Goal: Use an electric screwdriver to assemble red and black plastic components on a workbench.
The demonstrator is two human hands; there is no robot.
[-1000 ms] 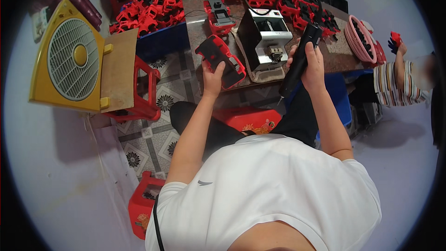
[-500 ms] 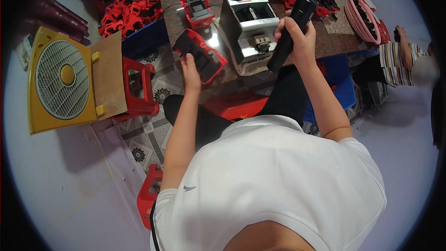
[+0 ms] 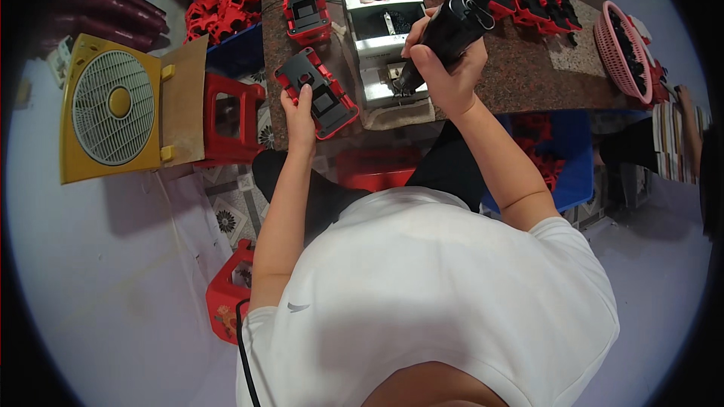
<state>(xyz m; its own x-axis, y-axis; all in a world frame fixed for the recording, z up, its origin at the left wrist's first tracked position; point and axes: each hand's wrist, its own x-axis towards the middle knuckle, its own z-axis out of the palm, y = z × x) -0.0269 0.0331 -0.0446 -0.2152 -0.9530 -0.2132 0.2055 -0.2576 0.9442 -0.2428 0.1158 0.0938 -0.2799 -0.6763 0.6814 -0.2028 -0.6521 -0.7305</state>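
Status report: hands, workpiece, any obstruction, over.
Left hand gripping red-and-black rectangular plastic housing. Right hand gripping black cylindrical tool, lower end over silver-and-black boxy machine. Only left thumb visibly covers housing.

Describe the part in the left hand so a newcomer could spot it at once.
On the speckled brown table, find the silver-and-black machine. Left of it are two similar pieces: a farther red-and-black part and a nearer red-and-black part. You want the nearer: of the two, only it is gripped by the left hand, thumb on its black face.
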